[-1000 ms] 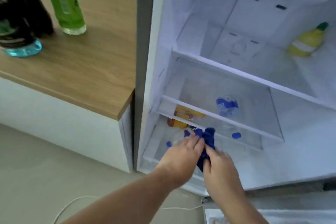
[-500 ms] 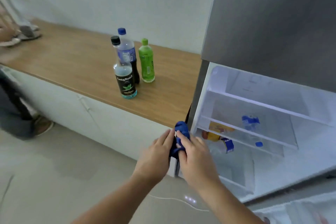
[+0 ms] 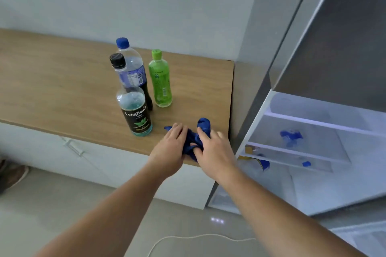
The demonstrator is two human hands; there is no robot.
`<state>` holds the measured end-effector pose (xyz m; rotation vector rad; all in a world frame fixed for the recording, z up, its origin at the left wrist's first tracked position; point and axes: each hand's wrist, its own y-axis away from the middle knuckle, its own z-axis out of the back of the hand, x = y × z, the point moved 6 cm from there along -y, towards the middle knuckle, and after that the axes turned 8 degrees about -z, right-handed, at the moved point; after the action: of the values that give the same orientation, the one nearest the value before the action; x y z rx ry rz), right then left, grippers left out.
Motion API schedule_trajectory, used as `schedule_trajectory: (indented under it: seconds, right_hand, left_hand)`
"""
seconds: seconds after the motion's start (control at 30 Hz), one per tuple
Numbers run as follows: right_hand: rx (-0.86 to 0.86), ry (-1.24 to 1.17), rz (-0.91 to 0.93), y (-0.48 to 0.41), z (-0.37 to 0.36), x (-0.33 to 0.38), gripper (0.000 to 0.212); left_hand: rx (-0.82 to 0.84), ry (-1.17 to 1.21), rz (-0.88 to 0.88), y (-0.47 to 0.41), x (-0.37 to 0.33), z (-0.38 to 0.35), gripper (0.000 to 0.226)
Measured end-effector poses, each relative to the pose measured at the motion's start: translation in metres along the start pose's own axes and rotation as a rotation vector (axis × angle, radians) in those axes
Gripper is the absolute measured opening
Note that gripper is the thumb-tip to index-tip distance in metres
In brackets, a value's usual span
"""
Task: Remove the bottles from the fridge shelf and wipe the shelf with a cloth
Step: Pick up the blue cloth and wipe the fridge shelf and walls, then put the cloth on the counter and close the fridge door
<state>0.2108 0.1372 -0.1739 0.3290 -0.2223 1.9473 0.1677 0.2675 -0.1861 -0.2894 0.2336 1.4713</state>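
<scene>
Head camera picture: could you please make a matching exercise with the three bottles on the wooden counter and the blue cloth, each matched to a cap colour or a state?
Things:
1. LongBeach bottle
2. green bottle
3. blue-labelled bottle
4. blue cloth

Descriptions:
A. green cap
B. touched by left hand and right hand
C. black cap
D. blue cap

Pairs: 1-C, 2-A, 3-D, 4-B.
</scene>
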Motion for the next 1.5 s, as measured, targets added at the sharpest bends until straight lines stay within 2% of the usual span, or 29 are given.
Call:
schedule_trajectory:
  seconds: [0.07, 0.1, 0.17, 0.27, 0.4, 0.57, 0.67, 0.73, 0.9, 1.0, 1.2, 1.33, 1.5]
  right_hand:
    - [0.129, 0.096, -0.048, 0.009, -0.034, -0.017, 0.070]
    - [0.152, 0.111, -0.047, 0.015, -0.043, -0.022, 0.074]
    - [0.142, 0.106, -0.027, 0.022, -0.046, -0.029, 0.077]
    - [0.133, 0.076, -0.033, 0.030, -0.033, -0.036, 0.080]
    - [0.075, 0.022, -0.046, 0.048, -0.012, -0.043, 0.080]
    - [0.018, -0.014, -0.117, 0.096, 0.011, -0.069, 0.067]
    - [0.007, -0.016, -0.185, 0.134, 0.017, -0.098, 0.064]
    - [-0.015, -0.013, -0.215, 0.155, 0.027, -0.120, 0.063]
    - [-0.225, 0.010, -0.318, 0.203, 0.090, -0.188, 0.061]
    - [-0.365, 0.097, -0.428, 0.236, 0.142, -0.236, 0.063]
    - [-0.599, 0.279, -0.727, 0.332, 0.254, -0.314, 0.064]
    - [-0.726, 0.428, -0.918, 0.418, 0.320, -0.349, 0.064]
    - [-0.795, 0.468, -1.293, 0.561, 0.367, -0.405, 0.074]
  left_hand:
    - [0.216, -0.086, -0.025, 0.011, 0.016, -0.037, 0.101]
    - [0.270, -0.129, -0.038, 0.018, 0.020, -0.048, 0.113]
    - [0.296, -0.152, -0.037, 0.022, 0.025, -0.055, 0.122]
    - [0.294, -0.108, 0.016, 0.013, 0.021, -0.045, 0.104]
    - [0.285, -0.166, 0.037, 0.002, 0.015, -0.037, 0.078]
    - [0.354, -0.214, 0.132, 0.001, 0.009, -0.043, 0.081]
    - [0.204, -0.235, 0.164, 0.009, -0.019, -0.034, 0.086]
    - [0.103, -0.175, 0.090, 0.019, -0.061, -0.033, 0.082]
    - [0.142, -0.049, -0.365, 0.025, -0.228, -0.052, 0.083]
    - [0.096, -0.032, -0.575, 0.018, -0.334, -0.042, 0.082]
    - [0.001, 0.020, -0.803, 0.000, -0.507, -0.005, 0.075]
    - [-0.002, 0.022, -0.958, -0.004, -0.594, 0.000, 0.076]
    - [-0.011, 0.048, -1.067, -0.002, -0.680, -0.008, 0.077]
